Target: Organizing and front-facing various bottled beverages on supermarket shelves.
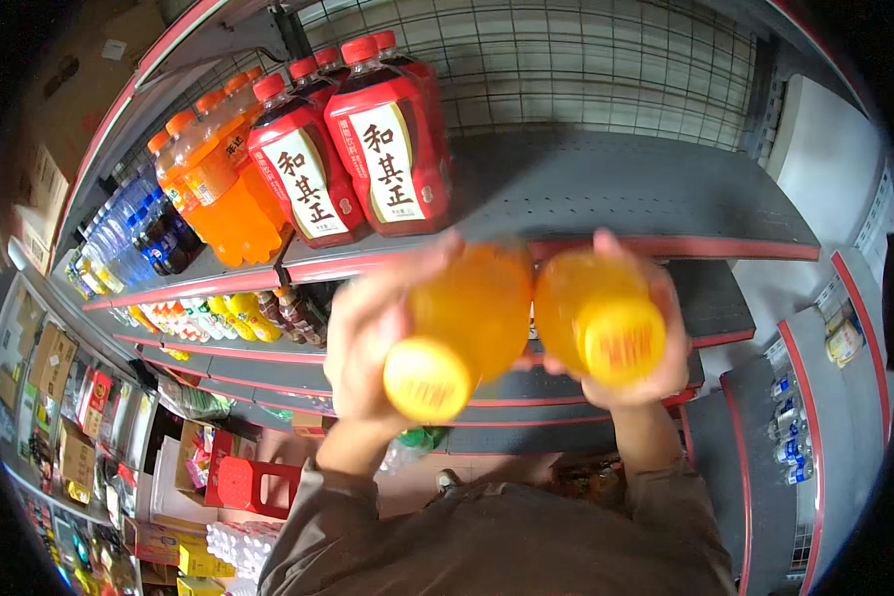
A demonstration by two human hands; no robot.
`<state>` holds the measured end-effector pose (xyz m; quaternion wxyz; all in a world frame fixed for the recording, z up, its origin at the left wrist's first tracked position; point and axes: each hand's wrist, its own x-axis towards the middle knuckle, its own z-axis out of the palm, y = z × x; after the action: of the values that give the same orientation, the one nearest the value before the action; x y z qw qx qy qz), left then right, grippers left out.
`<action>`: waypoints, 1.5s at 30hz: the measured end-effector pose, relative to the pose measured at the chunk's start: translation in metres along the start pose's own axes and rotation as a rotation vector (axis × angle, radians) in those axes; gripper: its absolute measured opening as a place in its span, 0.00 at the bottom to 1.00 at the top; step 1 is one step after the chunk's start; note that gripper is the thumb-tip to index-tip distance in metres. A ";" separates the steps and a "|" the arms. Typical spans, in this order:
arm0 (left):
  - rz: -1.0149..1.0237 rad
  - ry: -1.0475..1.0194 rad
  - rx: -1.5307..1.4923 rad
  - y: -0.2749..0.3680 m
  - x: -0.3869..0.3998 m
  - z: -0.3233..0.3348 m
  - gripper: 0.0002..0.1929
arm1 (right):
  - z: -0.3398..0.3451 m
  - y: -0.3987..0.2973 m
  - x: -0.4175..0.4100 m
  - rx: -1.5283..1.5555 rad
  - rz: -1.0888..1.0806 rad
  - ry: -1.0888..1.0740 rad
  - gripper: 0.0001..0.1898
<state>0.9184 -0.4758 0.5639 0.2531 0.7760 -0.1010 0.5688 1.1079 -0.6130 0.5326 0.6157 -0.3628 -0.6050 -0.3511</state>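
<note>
My left hand (pixel 372 335) grips a large bottle of orange-yellow drink (pixel 473 305) with a yellow cap, tilted so the cap points toward me. In my right hand (pixel 667 335) is a second such bottle (pixel 585 290), its yellow cap also facing me. Both are blurred, side by side in front of the upper shelf's red edge. Beyond them on the grey metal shelf (pixel 611 179) stand several red-labelled bottles of dark drink (pixel 387 149), at the left of its bare stretch. Farther left are bottles of orange soda (pixel 227 194).
Water and cola bottles (pixel 164 231) fill the shelf's left end. Lower shelves hold more drinks (pixel 246 313). A red plastic stool (pixel 246 484), open cartons (pixel 194 462) and wrapped bottles (pixel 242 547) stand on the floor at left. Shelving with small bottles (pixel 790 432) is at right.
</note>
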 end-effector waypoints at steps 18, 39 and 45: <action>0.009 0.174 -0.099 -0.091 0.117 0.078 0.43 | 0.035 0.086 0.075 0.194 0.294 0.186 0.33; -0.245 0.039 0.288 -0.075 0.044 0.094 0.47 | 0.019 0.068 0.026 -0.320 0.457 -0.081 0.45; -0.324 0.069 0.334 -0.076 0.049 0.096 0.44 | 0.033 0.083 0.027 -0.404 0.445 -0.121 0.45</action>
<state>1.0482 -0.4528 0.5672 0.2124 0.7934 0.1293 0.5556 1.1645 -0.5438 0.5580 0.5557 -0.6218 -0.4642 -0.2986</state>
